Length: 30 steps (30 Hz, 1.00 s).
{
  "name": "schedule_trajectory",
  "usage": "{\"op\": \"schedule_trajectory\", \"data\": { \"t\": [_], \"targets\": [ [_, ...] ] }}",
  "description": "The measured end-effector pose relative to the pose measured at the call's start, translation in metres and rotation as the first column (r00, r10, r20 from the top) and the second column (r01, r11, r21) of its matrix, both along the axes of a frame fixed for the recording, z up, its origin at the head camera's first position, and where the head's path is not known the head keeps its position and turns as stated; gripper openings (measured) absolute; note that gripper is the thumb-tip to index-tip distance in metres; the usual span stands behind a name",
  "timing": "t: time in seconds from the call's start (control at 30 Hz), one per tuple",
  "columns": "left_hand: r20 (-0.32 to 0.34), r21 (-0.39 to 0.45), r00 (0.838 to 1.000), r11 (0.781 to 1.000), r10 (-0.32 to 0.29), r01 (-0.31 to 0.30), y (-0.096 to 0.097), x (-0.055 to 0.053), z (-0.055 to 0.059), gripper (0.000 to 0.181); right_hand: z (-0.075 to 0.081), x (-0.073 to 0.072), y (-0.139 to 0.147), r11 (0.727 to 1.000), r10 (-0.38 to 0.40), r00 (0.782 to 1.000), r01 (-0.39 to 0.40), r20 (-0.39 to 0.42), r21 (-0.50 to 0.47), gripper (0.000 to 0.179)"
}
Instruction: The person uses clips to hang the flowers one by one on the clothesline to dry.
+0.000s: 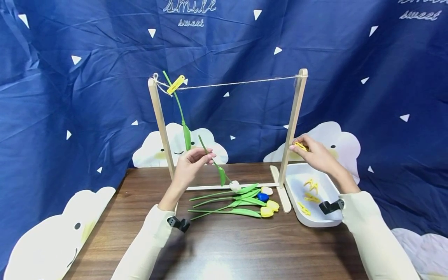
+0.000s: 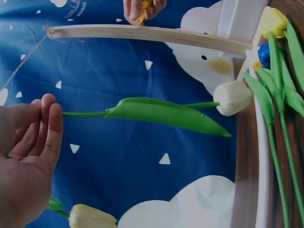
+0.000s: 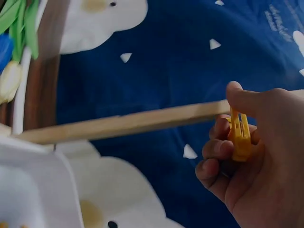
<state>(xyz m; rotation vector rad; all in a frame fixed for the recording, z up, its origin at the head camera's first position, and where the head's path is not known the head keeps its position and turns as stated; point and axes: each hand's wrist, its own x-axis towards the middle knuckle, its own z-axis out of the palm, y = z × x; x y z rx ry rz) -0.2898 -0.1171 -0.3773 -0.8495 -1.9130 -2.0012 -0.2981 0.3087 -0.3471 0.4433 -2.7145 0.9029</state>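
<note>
My left hand pinches the green stem of an artificial white tulip, whose bloom hangs down close over the flowers on the table. At the right post, my right hand holds a yellow clothespin between thumb and curled fingers. A twine line runs between the tops of two wooden posts. Near its left end, another yellow clothespin clips a tulip stem to the twine; that flower hangs bloom down, partly hidden behind my left hand in the head view.
Several tulips, with yellow blooms, a blue bloom and a white bloom, lie on the brown table. A white tub with several yellow clothespins stands beside the right post. The left post stands behind my left wrist.
</note>
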Motion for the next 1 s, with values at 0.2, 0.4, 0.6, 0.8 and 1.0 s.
{"op": "schedule_trajectory", "data": {
  "t": [0.2,0.4,0.6,0.8,1.0],
  "targets": [
    [-0.064,-0.024,0.996,0.998,0.06,-0.062,0.0,-0.001,0.013,0.019,0.01,0.008,-0.01,0.998,0.022,1.0,-0.022,0.0,-0.062,0.035],
    [-0.101,-0.103,0.981,0.979,0.168,-0.178,-0.001,-0.001,0.03,0.021,0.019,0.015,-0.03,0.979,0.125,0.99,-0.112,0.064,-0.17,0.034],
    [-0.14,-0.077,0.976,0.98,0.169,-0.181,0.0,-0.003,0.046,0.023,0.029,0.017,-0.052,0.976,0.179,0.984,-0.175,0.025,-0.127,0.033],
    [-0.158,-0.05,0.974,0.984,0.159,-0.169,0.002,-0.005,0.059,0.028,0.039,0.016,-0.076,0.953,0.268,0.963,-0.264,0.007,-0.149,0.027],
    [-0.174,-0.013,0.957,0.971,0.233,-0.239,0.004,-0.008,0.072,0.023,0.05,0.016,-0.101,0.956,0.277,0.959,-0.282,-0.062,-0.079,0.027]
  ]
}}
